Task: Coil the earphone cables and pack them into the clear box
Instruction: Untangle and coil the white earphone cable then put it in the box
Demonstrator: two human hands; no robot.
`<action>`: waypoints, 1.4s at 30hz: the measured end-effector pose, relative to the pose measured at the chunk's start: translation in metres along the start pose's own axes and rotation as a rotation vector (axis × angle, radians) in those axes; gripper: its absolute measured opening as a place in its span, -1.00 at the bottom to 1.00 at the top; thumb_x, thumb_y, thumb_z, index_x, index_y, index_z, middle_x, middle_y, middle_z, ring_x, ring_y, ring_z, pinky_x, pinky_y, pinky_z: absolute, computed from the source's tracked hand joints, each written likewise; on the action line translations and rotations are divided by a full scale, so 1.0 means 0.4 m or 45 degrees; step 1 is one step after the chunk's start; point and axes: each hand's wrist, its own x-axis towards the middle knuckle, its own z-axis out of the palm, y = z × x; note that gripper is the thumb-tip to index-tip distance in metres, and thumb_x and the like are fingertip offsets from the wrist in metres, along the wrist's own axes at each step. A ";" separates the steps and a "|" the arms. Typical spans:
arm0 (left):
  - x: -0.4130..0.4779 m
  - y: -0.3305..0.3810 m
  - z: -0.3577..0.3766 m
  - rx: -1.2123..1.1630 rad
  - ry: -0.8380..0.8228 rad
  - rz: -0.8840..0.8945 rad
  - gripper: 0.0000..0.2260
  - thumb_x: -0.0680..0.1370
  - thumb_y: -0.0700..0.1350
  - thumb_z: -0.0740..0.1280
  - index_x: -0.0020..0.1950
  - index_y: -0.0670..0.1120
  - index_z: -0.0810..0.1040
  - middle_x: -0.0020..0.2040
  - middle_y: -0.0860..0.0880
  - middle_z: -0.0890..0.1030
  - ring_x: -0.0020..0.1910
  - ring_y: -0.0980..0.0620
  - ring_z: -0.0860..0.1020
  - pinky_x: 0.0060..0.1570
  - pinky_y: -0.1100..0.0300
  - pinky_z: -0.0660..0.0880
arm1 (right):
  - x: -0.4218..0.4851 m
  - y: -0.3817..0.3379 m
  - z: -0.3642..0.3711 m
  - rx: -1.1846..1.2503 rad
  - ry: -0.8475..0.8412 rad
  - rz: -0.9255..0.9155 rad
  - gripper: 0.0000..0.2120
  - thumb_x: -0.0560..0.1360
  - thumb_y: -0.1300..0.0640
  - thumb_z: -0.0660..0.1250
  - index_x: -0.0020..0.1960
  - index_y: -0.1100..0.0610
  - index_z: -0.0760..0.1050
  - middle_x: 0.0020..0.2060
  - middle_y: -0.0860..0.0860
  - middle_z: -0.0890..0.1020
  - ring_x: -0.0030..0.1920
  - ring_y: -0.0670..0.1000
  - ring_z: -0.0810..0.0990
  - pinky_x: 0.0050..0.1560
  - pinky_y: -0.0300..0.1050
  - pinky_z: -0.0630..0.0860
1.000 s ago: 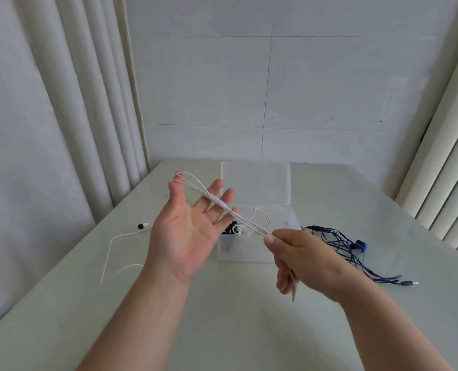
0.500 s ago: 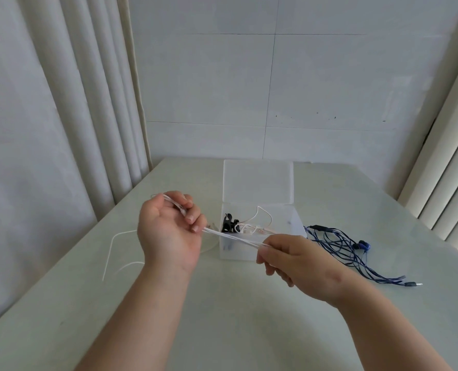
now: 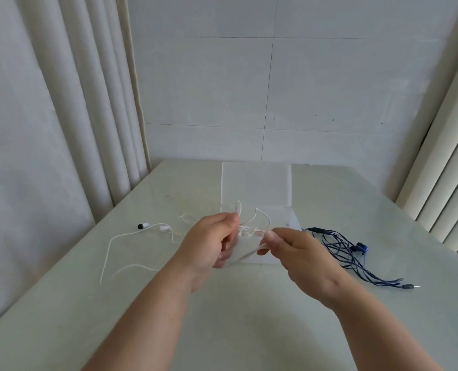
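Note:
My left hand point(image 3: 209, 241) grips a folded bundle of white earphone cable point(image 3: 245, 255), a loop of it sticking up above my fingers. My right hand point(image 3: 295, 250) pinches the same bundle close beside the left. Both hands hover just in front of the clear box point(image 3: 289, 220), whose lid point(image 3: 257, 183) stands open behind it. White cable loops show inside the box. The rest of the white earphones point(image 3: 153, 226) trails on the table to the left, its earbuds lying there. A blue earphone cable point(image 3: 348, 249) lies tangled right of the box.
The pale table point(image 3: 222, 330) runs to a wall behind the box. Curtains hang at the left and vertical blinds point(image 3: 450, 183) at the right. The blue cable's jack plug point(image 3: 410, 286) lies at the right.
My left hand went from open palm to closed around the cable, then moved right and down toward my right hand. The stretch of cable between the hands has shortened.

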 end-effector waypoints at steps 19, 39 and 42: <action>0.011 -0.015 -0.003 -0.205 0.055 0.141 -0.83 0.41 -0.25 0.39 -0.07 -0.02 0.58 -0.31 -0.08 0.56 -0.29 -0.02 0.52 -0.16 0.15 0.42 | 0.022 0.005 0.019 0.386 0.445 0.018 -0.78 0.51 -0.02 0.23 -0.24 0.07 0.46 -0.49 -0.16 0.39 -0.44 -0.05 0.27 -0.35 -0.08 0.22; 0.128 0.005 -0.040 0.839 0.481 0.113 -0.86 0.49 -0.17 0.42 -0.06 0.06 0.70 -0.21 0.19 0.64 -0.19 0.23 0.58 -0.15 0.32 0.45 | 0.201 -0.013 -0.039 -0.308 0.319 0.134 -0.75 0.62 0.01 0.16 -0.08 0.17 0.46 -0.26 0.05 0.56 -0.34 0.00 0.42 -0.38 -0.13 0.31; 0.139 -0.006 -0.040 1.089 0.422 0.036 -0.86 0.49 -0.14 0.40 -0.03 0.07 0.70 -0.08 0.12 0.70 -0.03 0.10 0.61 -0.02 0.24 0.48 | 0.243 0.008 -0.033 -0.498 0.148 0.195 -0.80 0.63 0.04 0.16 -0.04 0.15 0.45 -0.20 0.03 0.55 -0.26 0.00 0.46 -0.32 -0.12 0.35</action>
